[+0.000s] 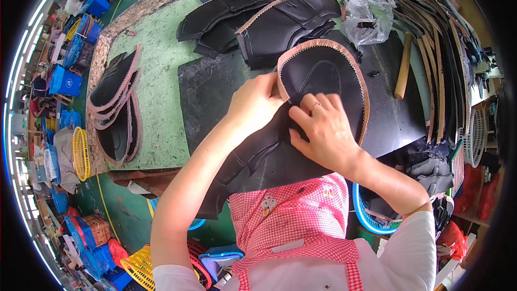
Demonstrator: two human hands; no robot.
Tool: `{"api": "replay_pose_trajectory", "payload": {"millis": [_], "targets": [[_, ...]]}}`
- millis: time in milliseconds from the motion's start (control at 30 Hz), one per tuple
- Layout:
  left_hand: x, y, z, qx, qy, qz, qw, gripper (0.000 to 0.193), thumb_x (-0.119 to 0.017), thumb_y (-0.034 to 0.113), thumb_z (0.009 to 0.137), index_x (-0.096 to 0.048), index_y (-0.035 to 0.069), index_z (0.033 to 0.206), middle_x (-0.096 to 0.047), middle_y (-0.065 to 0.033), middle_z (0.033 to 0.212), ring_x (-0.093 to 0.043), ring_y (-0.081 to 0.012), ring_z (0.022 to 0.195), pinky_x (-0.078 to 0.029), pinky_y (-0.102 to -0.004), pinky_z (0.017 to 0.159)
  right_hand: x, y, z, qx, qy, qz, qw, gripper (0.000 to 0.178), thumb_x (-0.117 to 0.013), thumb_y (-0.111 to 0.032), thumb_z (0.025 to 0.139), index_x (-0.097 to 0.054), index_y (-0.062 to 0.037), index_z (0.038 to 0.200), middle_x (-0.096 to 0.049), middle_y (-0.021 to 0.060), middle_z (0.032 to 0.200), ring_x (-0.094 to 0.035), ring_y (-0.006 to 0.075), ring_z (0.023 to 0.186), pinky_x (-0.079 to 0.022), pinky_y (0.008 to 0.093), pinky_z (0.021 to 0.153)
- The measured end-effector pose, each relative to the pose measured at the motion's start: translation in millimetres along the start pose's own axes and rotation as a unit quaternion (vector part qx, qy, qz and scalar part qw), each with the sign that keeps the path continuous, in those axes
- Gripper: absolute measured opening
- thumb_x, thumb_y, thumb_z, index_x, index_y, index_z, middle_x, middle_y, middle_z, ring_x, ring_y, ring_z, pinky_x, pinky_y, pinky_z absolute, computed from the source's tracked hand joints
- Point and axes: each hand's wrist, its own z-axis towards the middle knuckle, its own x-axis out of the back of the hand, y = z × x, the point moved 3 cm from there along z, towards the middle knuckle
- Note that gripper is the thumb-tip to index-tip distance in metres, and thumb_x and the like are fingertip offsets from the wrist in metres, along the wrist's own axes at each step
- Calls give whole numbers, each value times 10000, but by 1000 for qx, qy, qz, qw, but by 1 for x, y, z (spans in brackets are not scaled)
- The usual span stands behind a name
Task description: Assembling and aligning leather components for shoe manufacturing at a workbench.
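A black leather boot upper (350,83) with a tan, zigzag-cut rim lies in front of me, its rounded end pointing away and the rest draping toward my apron. My left hand (253,102) pinches its tan rim on the left side. Across its middle, my right hand (326,129) has its fingers curled down onto the leather, close to the left fingertips; the tips are partly hidden. Under both hands spreads a dark flat work board (207,83). More black uppers (291,21) with tan rims are heaped just beyond.
On the green tabletop (161,86), a small stack of curved black pieces (116,110) sits at left. A wooden stick (403,67) and a clear plastic bag (369,16) lie at right, beside a long row of stacked uppers (447,59). A blue-rimmed basket (371,223) stands below the table's right edge.
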Motion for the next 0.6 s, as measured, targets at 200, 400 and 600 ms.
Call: {"api": "replay_pose_trajectory", "payload": {"millis": [200, 400, 600], "targets": [[7, 4, 0, -4, 21, 37, 999, 239, -666, 253, 871, -682, 31, 958, -710, -187, 899, -666, -421, 910, -525, -456, 731, -2, 18, 7, 17, 19, 72, 997, 245, -755, -190, 810, -574, -68, 921, -595, 70, 801, -613, 275, 727, -490, 375, 709], [14, 4, 4, 57, -49, -4, 997, 141, -676, 115, 850, -686, -25, 833, -696, -174, 710, -712, -279, 630, -527, -377, 615, -10, 22, 16, 82, 24, 1, 996, 226, -718, -236, 861, -572, -72, 913, -584, 78, 785, -642, 247, 714, -525, 356, 646], [16, 5, 8, 68, -85, -46, 993, 134, -623, 55, 856, -677, -36, 775, -662, -134, 601, -686, -215, 536, -532, -349, 572, -12, 20, 25, 123, 31, -87, 988, 177, -673, -216, 854, -566, -75, 843, -600, 48, 699, -670, 222, 649, -530, 352, 578]]}}
